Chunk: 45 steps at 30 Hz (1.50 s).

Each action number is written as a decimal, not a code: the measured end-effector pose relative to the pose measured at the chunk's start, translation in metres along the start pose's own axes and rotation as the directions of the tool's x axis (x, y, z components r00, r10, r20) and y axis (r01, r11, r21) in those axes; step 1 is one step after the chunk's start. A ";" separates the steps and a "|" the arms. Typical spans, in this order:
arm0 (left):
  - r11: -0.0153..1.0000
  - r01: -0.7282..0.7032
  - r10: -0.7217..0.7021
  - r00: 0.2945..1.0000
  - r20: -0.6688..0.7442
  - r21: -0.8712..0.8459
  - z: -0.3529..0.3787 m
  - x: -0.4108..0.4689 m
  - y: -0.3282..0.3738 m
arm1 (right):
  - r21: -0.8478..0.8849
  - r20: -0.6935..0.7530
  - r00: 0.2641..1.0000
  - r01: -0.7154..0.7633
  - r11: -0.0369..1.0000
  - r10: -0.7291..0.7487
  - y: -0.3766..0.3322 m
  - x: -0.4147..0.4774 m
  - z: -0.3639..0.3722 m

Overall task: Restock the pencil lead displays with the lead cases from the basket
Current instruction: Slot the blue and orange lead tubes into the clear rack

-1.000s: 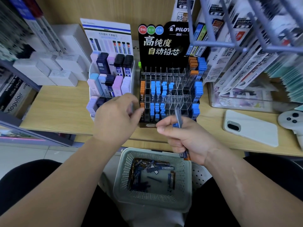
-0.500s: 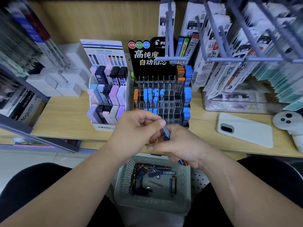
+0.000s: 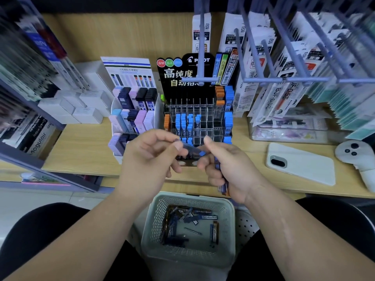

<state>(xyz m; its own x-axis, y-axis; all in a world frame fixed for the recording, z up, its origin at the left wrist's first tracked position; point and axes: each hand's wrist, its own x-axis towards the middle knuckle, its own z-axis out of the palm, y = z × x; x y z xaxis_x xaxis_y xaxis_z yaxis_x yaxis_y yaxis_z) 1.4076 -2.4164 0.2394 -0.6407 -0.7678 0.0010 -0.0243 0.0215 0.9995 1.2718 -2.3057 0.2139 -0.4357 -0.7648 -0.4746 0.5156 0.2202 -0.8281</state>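
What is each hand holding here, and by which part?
The left hand pinches a blue-capped lead case by its dark end, cap toward the right hand, which grips a bundle of cases around its middle.

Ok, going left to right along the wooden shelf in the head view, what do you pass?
stacked white boxes → pastel lead-case display → black Pilot lead display → white phone → white controller

Bright, even shop light casts soft shadows on the pale wooden shelf; wide-angle distortion bows the edges, blurring the blue-grey metal display hooks.
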 end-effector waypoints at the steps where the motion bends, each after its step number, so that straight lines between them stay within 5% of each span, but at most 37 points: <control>1: 1.000 -0.017 0.016 0.999 0.032 0.023 -0.001 -0.002 -0.001 | 0.017 -0.029 1.000 0.006 1.000 -0.006 0.001 0.002 0.001; 7: 0.993 0.003 -0.025 0.981 0.190 0.114 -0.002 -0.009 -0.004 | 0.107 -0.172 0.981 0.110 0.988 -0.091 0.003 0.007 -0.001; 15: 0.964 0.086 -0.149 0.959 0.242 0.253 0.009 0.006 -0.013 | -0.021 -0.145 0.968 0.203 0.979 -0.204 0.006 0.004 -0.002; 20: 0.955 0.005 -0.097 0.951 0.295 0.297 0.016 0.015 -0.019 | -0.022 -0.159 0.967 0.198 0.980 -0.199 0.005 0.005 -0.003; 30: 0.948 -0.135 0.106 0.988 0.116 0.287 0.023 0.060 -0.008 | 0.115 -0.308 0.947 0.129 0.985 -0.088 -0.001 0.014 -0.010; 37: 0.795 -0.281 0.228 0.960 0.164 0.537 0.026 0.090 -0.006 | 0.131 -0.291 0.954 0.116 0.985 -0.074 -0.003 0.014 -0.012; 45: 0.708 -0.356 0.299 0.934 0.198 0.610 0.027 0.098 -0.010 | 0.142 -0.257 0.964 0.103 0.985 -0.064 -0.004 0.014 -0.011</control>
<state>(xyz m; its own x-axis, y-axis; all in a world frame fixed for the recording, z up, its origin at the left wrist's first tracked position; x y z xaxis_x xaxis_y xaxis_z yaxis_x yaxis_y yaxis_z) 1.3245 -2.4744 0.2283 -0.7577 -0.5833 0.2928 -0.2573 0.6793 0.6873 1.2551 -2.3103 0.2074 -0.6427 -0.5962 -0.4812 0.5672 0.0520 -0.8220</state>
